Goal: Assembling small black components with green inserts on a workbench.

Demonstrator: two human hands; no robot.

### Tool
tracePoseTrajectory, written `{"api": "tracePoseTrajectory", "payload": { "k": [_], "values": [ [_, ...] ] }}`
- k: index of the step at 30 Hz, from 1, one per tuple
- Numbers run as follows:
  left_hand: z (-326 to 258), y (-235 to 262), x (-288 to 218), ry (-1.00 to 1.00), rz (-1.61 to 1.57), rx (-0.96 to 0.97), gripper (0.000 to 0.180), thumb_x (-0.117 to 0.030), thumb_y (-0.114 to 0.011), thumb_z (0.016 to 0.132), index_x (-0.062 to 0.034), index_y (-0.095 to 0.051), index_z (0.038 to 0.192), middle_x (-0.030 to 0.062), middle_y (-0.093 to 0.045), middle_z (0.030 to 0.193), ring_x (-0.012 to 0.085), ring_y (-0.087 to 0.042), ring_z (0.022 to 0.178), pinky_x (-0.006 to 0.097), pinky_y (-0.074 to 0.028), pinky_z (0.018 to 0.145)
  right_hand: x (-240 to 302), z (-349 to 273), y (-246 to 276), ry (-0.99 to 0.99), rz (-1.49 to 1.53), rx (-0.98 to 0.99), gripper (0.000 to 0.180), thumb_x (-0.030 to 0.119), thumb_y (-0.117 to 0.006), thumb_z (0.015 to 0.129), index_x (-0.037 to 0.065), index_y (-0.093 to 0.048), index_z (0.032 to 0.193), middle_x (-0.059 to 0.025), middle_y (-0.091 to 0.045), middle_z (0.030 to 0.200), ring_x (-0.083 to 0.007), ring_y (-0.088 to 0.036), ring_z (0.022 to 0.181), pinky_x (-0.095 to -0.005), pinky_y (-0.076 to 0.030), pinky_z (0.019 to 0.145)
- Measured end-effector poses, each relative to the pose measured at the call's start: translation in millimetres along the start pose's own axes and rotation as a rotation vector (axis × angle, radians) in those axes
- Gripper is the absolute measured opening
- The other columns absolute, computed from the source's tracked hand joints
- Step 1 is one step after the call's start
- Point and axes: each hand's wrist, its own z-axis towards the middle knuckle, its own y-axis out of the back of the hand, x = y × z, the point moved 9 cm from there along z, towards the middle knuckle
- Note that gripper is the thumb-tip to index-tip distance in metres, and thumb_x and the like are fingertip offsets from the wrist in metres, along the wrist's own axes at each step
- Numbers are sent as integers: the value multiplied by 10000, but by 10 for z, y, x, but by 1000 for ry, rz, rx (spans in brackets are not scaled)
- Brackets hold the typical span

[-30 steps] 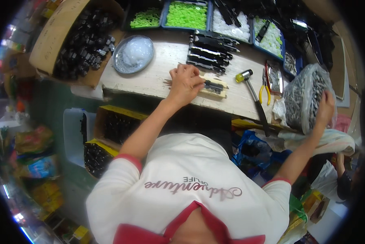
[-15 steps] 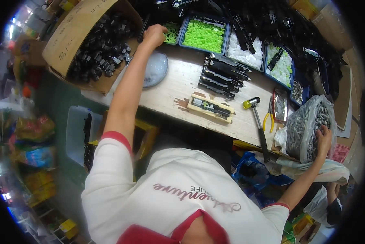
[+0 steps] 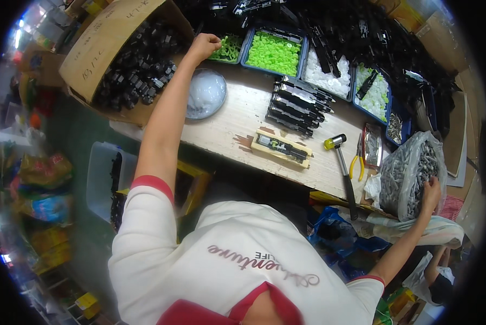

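Note:
My left hand point(image 3: 204, 47) is stretched over the near-left side of a bin of green branching plastic parts point(image 3: 229, 50). Its fingers are bent together, and what they pinch, if anything, is too small to make out. Far to the right, my right hand point(image 3: 431, 195) reaches into a clear plastic bag of small grey parts point(image 3: 413, 176). Those fingers are closed at the heap, their tips partly hidden. Between the hands, a cream-coloured holding block point(image 3: 258, 145) lies on the bench with a black and metal mechanism point(image 3: 282, 146) set in it.
Behind the block lies a stack of black rail-like assemblies point(image 3: 297, 105). A mallet point(image 3: 345, 168) and yellow-handled pliers point(image 3: 356, 162) lie right of it. Bins of green caps point(image 3: 272, 53) and white parts point(image 3: 327, 76) line the back. A cardboard box point(image 3: 94, 54) and round dish point(image 3: 206, 93) stand left.
My left hand has shifted slightly, its fingers drawn together at the green parts. My right hand has moved a little lower in the bag. Another person's arm at lower right has shifted.

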Motion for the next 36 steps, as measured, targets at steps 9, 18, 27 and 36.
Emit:
{"api": "tracePoseTrajectory", "payload": {
  "k": [9, 18, 27, 36],
  "values": [
    [-207, 152, -19, 120, -642, -148, 205, -89, -616, 806, 4, -629, 989, 55, -643, 785, 101, -598, 642, 223, -433, 544, -140, -136, 28, -17, 249, -100, 308, 116, -544, 765, 23, -584, 1056, -173, -619, 974, -326, -594, 883, -382, -453, 784],
    [-921, 501, -403, -16, -603, -184, 177, -48, -612, 799, -22, -645, 971, 19, -621, 767, 69, -558, 639, 185, -419, 528, 79, -203, 145, 15, 173, -100, 357, 115, -555, 741, 14, -577, 1083, -162, -610, 962, -275, -594, 853, -349, -453, 772],
    [-2174, 397, -242, -126, -119, -241, 162, 37, -640, 667, 4, -646, 825, 76, -587, 712, 166, -562, 636, 274, -440, 586, 1010, -452, 587, 34, 805, -302, 199, 119, -587, 826, 38, -583, 1008, -38, -584, 903, -135, -552, 834, -258, -430, 772],
    [-2084, 172, -380, -307, 155, -182, 146, 62, -611, 641, 0, -629, 771, 122, -559, 712, 294, -556, 726, 352, -435, 629, 2423, -907, 546, 360, 907, -127, 140, 36, -575, 838, 34, -579, 977, 6, -554, 868, -64, -505, 788, -200, -403, 728]
  ]
}}
